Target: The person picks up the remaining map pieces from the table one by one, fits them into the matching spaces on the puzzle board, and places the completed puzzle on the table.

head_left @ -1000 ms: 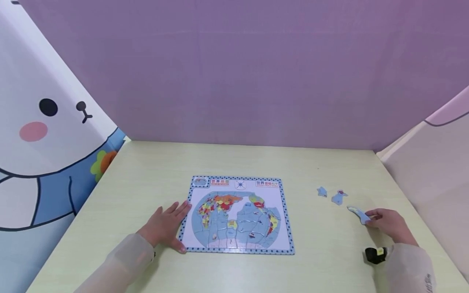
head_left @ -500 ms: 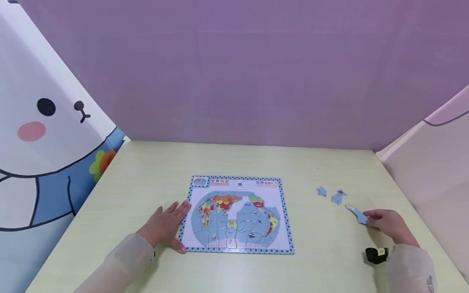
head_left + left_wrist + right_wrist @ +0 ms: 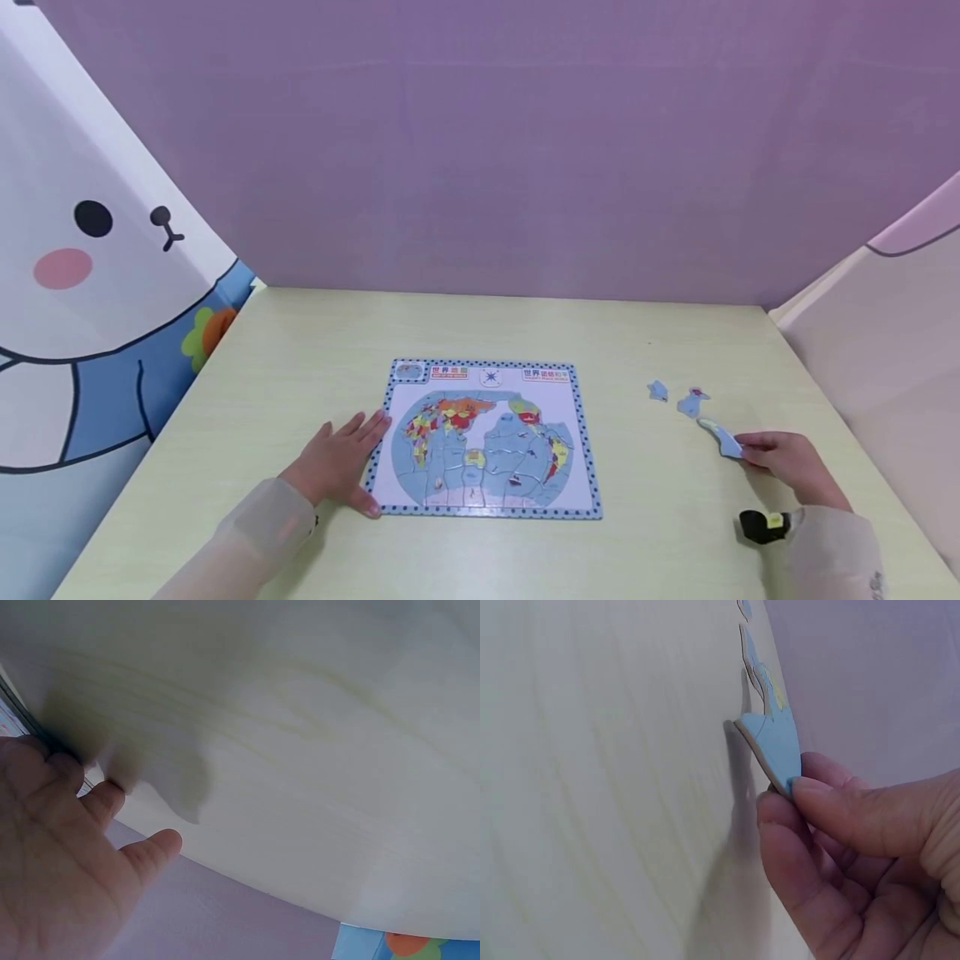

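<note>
My right hand (image 3: 787, 462) pinches a long blue jigsaw puzzle piece (image 3: 776, 746) by one end, between thumb and fingers. In the head view the piece's pale far end reaches close to a second blue piece (image 3: 692, 403) with a red patch. A smaller blue piece (image 3: 657, 391) lies just left of that one. Spread fingers of my left hand (image 3: 337, 462) rest along the left edge of the world map puzzle board (image 3: 489, 512). Most of the map is filled with pieces; a white gap runs through its upper middle. In the left wrist view the left hand (image 3: 64, 855) touches the board's edge.
The board lies on a pale wooden table (image 3: 315, 333). A purple cloth wall (image 3: 480, 167) rises behind the table, with a cartoon-printed panel (image 3: 112, 333) on the left and a pale panel (image 3: 885, 350) on the right. A black wrist device (image 3: 765, 527) sits at the right sleeve.
My right hand has moved slightly left with the puzzle piece, bringing it closer to the loose pieces. The left hand and the board have stayed in place.
</note>
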`<state>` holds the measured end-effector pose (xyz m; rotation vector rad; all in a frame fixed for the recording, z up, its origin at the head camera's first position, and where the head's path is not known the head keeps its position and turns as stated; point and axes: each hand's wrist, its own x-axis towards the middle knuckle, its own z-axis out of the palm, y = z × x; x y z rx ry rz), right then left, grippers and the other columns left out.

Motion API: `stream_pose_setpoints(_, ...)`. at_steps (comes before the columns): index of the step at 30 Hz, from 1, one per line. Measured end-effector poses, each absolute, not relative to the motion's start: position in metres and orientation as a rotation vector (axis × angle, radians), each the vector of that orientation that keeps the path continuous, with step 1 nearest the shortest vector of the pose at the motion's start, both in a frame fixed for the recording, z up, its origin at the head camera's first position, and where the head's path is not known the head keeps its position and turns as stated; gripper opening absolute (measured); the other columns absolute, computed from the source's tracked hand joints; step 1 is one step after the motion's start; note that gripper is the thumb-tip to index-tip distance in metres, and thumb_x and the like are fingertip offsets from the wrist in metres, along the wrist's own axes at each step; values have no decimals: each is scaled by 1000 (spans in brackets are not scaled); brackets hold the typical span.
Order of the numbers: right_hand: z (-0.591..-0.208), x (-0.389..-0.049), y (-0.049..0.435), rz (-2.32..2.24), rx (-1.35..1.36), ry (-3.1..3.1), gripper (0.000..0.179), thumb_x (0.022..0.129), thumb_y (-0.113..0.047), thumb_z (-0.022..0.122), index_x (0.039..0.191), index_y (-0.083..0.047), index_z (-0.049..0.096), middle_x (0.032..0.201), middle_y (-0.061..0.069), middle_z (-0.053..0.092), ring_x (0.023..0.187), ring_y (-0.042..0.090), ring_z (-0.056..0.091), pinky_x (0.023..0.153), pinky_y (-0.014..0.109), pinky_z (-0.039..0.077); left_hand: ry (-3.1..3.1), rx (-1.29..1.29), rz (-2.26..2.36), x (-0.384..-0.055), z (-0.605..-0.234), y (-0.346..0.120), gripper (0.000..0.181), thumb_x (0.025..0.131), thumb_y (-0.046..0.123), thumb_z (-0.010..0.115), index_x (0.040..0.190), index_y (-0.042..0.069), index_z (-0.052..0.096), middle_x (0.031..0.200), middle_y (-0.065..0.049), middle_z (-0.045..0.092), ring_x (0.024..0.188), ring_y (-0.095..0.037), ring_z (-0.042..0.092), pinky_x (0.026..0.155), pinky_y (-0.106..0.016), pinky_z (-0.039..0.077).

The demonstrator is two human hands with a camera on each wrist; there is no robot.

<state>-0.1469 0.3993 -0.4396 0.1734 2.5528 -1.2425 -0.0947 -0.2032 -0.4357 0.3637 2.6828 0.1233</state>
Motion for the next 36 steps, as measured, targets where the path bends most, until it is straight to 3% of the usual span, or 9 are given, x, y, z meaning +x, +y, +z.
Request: stream_pose_setpoints(36, -439, -155, 326, -1372, 153, 2508, 31, 90, 7, 59, 117, 22, 54, 101, 22, 66, 69, 3, 62, 65, 20, 55, 2683, 367, 146, -93, -432, -203, 123, 55, 58, 85, 150, 4, 28, 156, -13, 25, 141, -41, 20, 105, -70, 18)
